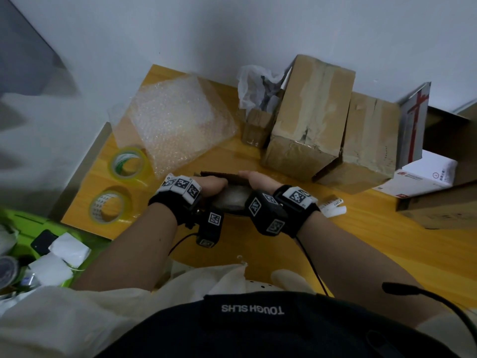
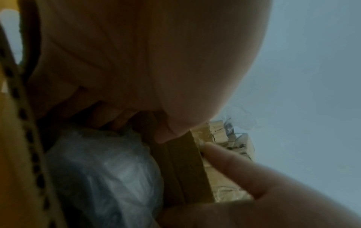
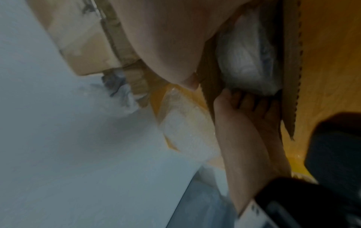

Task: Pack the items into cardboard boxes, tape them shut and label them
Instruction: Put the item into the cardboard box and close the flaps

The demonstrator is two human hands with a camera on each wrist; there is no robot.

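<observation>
A small open cardboard box (image 1: 219,174) sits on the yellow table (image 1: 361,241) in front of me, with a bubble-wrapped item (image 1: 229,198) inside it. My left hand (image 1: 210,186) grips the box's left side, fingers curled inside beside the wrapped item (image 3: 248,61). My right hand (image 1: 256,182) grips the right side, thumb over the far flap (image 2: 181,169). The left wrist view shows my left palm (image 2: 136,61) above the wrapped item (image 2: 103,169). In the right wrist view the left hand (image 3: 246,131) reaches under the near flap (image 3: 291,77).
Two tape rolls (image 1: 127,161) (image 1: 108,208) lie at the left, a bubble-wrap sheet (image 1: 175,122) behind them. Two taped boxes (image 1: 309,117) (image 1: 366,146) stand at the back right, beside a white box (image 1: 423,177). A label strip (image 1: 333,206) lies near my right wrist. A green tray (image 1: 38,244) is lower left.
</observation>
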